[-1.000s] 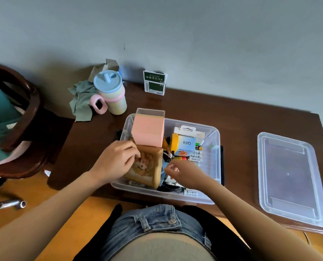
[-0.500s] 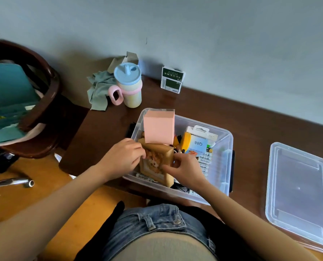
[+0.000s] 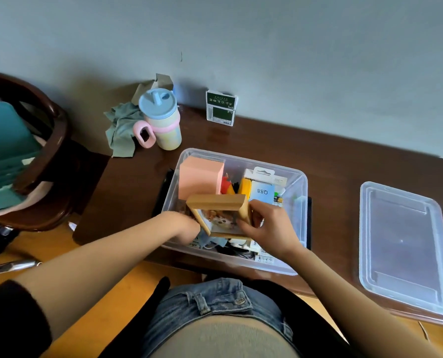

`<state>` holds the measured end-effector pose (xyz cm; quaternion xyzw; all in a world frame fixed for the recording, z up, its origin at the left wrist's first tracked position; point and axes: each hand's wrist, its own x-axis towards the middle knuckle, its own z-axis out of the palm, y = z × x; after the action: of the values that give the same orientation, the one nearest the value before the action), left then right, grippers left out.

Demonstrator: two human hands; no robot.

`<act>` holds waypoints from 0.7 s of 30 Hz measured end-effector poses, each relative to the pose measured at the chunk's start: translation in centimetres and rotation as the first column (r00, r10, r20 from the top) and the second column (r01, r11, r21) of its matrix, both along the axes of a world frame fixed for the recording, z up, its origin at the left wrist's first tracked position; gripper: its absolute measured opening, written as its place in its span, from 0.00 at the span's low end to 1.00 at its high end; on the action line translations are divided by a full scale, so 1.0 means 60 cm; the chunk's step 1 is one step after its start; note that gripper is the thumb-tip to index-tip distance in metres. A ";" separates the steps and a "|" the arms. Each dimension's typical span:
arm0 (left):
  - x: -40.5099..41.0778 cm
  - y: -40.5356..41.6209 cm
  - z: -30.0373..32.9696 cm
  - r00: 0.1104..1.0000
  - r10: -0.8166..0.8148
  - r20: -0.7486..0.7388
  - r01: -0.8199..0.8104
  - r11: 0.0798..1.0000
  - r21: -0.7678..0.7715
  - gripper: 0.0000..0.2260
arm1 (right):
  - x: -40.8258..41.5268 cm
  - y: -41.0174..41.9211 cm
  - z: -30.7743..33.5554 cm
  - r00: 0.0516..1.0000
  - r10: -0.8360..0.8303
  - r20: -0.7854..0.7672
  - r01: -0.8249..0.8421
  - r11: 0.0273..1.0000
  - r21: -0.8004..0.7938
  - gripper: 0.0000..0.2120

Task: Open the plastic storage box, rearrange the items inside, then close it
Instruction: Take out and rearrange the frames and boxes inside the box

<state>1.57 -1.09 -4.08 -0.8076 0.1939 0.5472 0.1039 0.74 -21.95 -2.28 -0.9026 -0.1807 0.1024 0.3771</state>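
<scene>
**A:** Where is the box?

**B:** The clear box (image 3: 299,202) sits on the brown desk (image 3: 344,161), close to the near edge at 6 o'clock. Its top is open. The lid (image 3: 402,251) lies flat on the desk at 3 o'clock from the box, well apart from it and near the desk's right edge.

**A:** Is there room around it?

**B:** Yes. There is bare desk between the box and the lid, and more at 12 o'clock up to the wall. At 10 o'clock stand a cup (image 3: 162,120) with a blue top and a crumpled cloth (image 3: 121,127). A small green box (image 3: 221,108) stands by the wall at 12 o'clock.

**A:** What do the hands do?

**B:** The right hand (image 3: 269,226) curls around the right side of a wooden picture frame (image 3: 219,205), which is tipped up over the box. The left hand (image 3: 187,226) is down inside the box at the frame's left edge. It is blurry, so I cannot tell if it holds anything.

**A:** What is in the box?

**B:** A pink block (image 3: 199,177) stands at the back left. A blue pack (image 3: 263,192) is at the back right. Small things fill the bottom.
</scene>
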 end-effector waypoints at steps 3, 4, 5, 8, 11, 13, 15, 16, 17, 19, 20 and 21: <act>0.008 -0.006 -0.020 0.998 0.036 -0.055 -0.035 0.999 0.022 0.07 | 0.002 0.007 0.000 1.000 0.000 0.020 0.001 1.000 -0.021 0.14; 0.008 -0.006 -0.025 0.998 0.033 -0.055 -0.032 0.999 0.023 0.06 | 0.001 0.008 -0.001 1.000 -0.009 0.023 0.009 1.000 -0.012 0.14; 0.007 -0.006 -0.031 0.998 0.031 -0.046 -0.030 0.999 0.019 0.06 | 0.001 0.010 -0.003 0.999 -0.019 0.026 0.019 1.000 0.000 0.15; 0.003 0.000 -0.047 0.998 0.066 -0.006 -0.066 0.998 -0.003 0.07 | 0.001 0.010 -0.007 0.999 -0.033 0.014 0.033 0.999 0.008 0.14; 0.002 -0.003 -0.050 0.992 0.123 -0.028 -0.123 0.992 0.003 0.14 | 0.002 0.009 -0.011 0.999 -0.034 0.004 0.034 0.999 -0.002 0.13; 0.001 -0.005 -0.048 0.987 0.156 -0.034 -0.156 0.988 -0.002 0.17 | 0.002 0.010 -0.011 1.000 -0.030 -0.001 0.030 1.000 0.006 0.12; 0.001 -0.003 -0.044 0.990 0.141 -0.023 -0.141 0.990 -0.013 0.16 | 0.002 0.011 -0.011 0.999 -0.039 -0.006 0.040 0.999 0.012 0.11; 0.001 -0.001 -0.041 0.992 0.122 -0.012 -0.122 0.992 -0.016 0.14 | 0.003 0.011 -0.012 0.999 -0.050 -0.013 0.050 0.999 0.010 0.11; 0.000 0.001 -0.036 0.995 0.095 0.006 -0.095 0.995 -0.016 0.12 | 0.003 0.009 -0.013 0.998 -0.062 -0.023 0.062 0.998 0.009 0.12; -0.002 0.003 -0.015 0.997 0.042 0.065 -0.042 0.999 0.003 0.08 | 0.004 0.006 -0.016 0.995 -0.085 -0.051 0.086 0.996 0.008 0.12; -0.003 0.003 0.000 0.995 0.016 0.095 -0.018 1.000 0.020 0.06 | 0.004 0.006 -0.017 0.993 -0.095 -0.068 0.096 0.995 0.006 0.12; -0.001 0.004 0.017 0.993 -0.002 0.120 -0.002 1.000 0.030 0.07 | 0.004 0.008 -0.019 0.991 -0.100 -0.084 0.101 0.995 0.004 0.12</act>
<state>1.51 -0.84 -3.04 -0.8374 0.1790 0.5004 0.1277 1.00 -21.50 -3.39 -0.9038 -0.1194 0.1204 0.3930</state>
